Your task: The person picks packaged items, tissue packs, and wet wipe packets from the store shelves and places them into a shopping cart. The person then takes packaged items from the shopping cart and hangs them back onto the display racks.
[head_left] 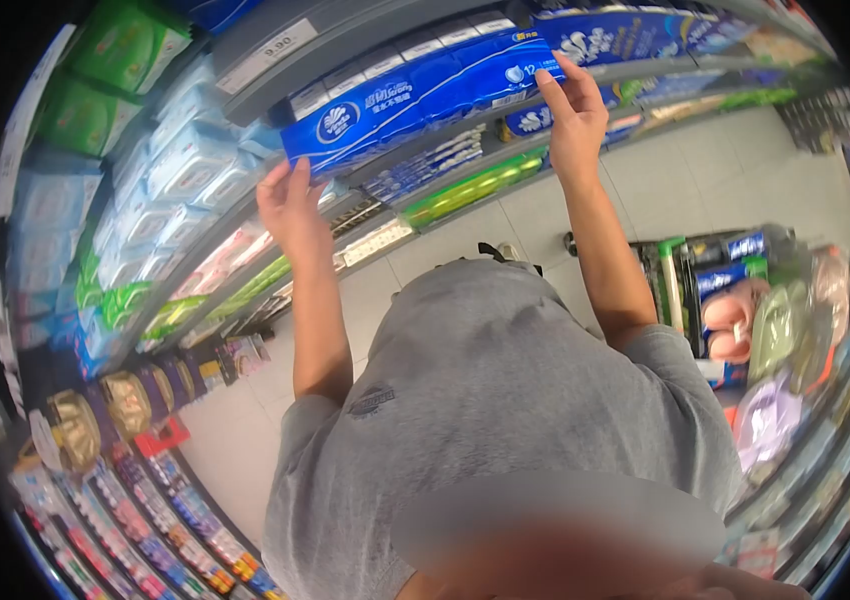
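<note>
A long blue pack of tissues (425,100) spans the front of a store shelf, tilted up toward the right. My left hand (295,210) pinches its lower left corner, with the fingertips at the wrapper's edge. At the opposite end, my right hand (575,110) grips the right edge, thumb on the front face. White printing and a round logo face me on the pack. Just behind its upper edge runs a row of white-topped packs (395,62). Whether the pack rests on the shelf or is lifted clear, I cannot tell.
Pale blue wipe packs (185,165) fill the shelf at left, beside green packs (130,45). A price label (267,55) sits above. At right stands a loaded cart (675,290) with pink slippers (730,320). More shelved goods (160,510) line the lower left.
</note>
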### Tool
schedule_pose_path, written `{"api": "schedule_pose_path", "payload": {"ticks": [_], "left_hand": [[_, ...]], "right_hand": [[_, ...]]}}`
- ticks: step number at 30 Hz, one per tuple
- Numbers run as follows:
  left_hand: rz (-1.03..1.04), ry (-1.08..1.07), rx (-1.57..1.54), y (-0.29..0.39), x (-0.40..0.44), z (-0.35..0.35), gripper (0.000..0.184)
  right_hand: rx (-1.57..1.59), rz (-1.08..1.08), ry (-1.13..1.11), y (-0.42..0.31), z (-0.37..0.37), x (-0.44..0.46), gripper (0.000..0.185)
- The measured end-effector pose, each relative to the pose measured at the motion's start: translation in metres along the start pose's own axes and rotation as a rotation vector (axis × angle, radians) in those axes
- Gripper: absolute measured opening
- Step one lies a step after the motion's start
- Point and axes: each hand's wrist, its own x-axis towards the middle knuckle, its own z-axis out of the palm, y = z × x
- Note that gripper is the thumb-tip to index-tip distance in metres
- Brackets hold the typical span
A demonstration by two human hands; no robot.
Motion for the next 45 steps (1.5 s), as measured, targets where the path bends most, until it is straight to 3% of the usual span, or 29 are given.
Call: {"api": "schedule_pose_path", "payload": {"ticks": [6, 10, 14, 16, 19, 30, 33, 37, 42, 43, 45], "left_hand": [[-0.15, -0.258, -0.115, 0.01, 0.004, -0.033, 0.03], [-0.32, -0.606, -0.23, 0.006, 0.008, -0.04, 0.063], [-0.394, -0.885, -0.275, -0.028, 0.004, -0.034, 0.072], [-0.445, -0.901, -0.312, -0.039, 0.0, -0.028, 0.072], [-0.456, -1.002, -0.36, -0.055, -0.004, -0.014, 0.065], [-0.563, -1.298, -0.241, -0.08, -0.053, 0.056, 0.053], [-0.658, -1.308, -0.167, -0.087, -0.066, 0.071, 0.052], [-0.816, -1.423, -0.012, -0.086, -0.099, 0.094, 0.054], [-0.724, -1.538, 0.128, -0.11, -0.158, 0.128, 0.061], [-0.693, -1.527, 0.145, -0.12, -0.169, 0.136, 0.061], [-0.675, -1.489, 0.166, -0.136, -0.185, 0.154, 0.058]], "right_hand": [[-0.025, 0.008, 0.135, -0.025, -0.009, -0.056, 0.032], [-0.1, -0.006, 0.241, -0.048, -0.022, -0.083, 0.034], [-0.287, 0.061, 0.25, -0.092, -0.036, -0.12, 0.064], [-0.455, 0.178, 0.23, -0.109, -0.053, -0.141, 0.077], [-0.536, 0.292, 0.133, -0.126, -0.086, -0.177, 0.076], [-0.792, 0.518, 0.268, -0.17, -0.149, -0.261, 0.082], [-0.751, 0.498, 0.261, -0.18, -0.172, -0.261, 0.077], [-0.725, 0.439, 0.275, -0.204, -0.224, -0.23, 0.057], [-0.873, 0.393, 0.174, -0.203, -0.296, -0.152, 0.05], [-0.804, 0.362, 0.086, -0.181, -0.339, -0.138, 0.053], [-1.081, 0.472, 0.036, -0.166, -0.38, -0.105, 0.076]]}}
